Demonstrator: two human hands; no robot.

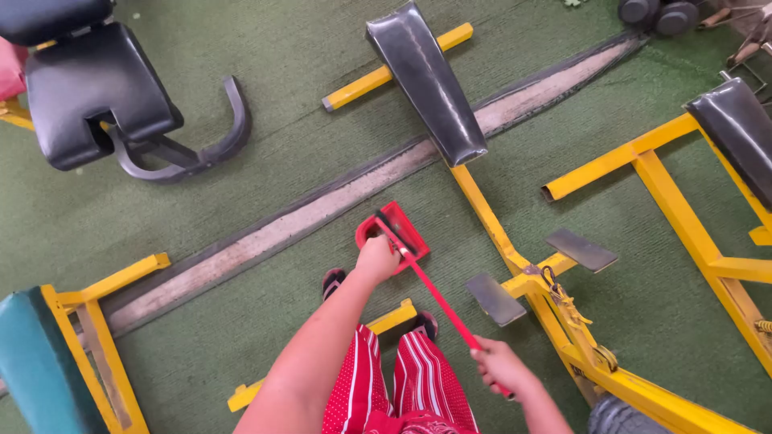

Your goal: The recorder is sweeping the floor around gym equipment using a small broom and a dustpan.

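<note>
A red long-handled dustpan [396, 231] rests on the green carpet in front of my feet. My left hand [376, 259] grips a dark handle at the pan's near edge. A red stick [438, 297] runs from the pan back toward me, and my right hand [500, 366] is closed around its lower end. My red-and-white striped trousers [402, 386] and dark sandals [333, 281] show below the hands.
Yellow gym frames [563, 321] with black pads [430, 80] and grey footplates [581, 249] stand to the right. A black padded seat [88, 88] sits at far left, a teal pad [36, 362] at near left. A pale worn strip [322, 210] crosses the carpet diagonally. Dumbbells [659, 14] lie at the top right.
</note>
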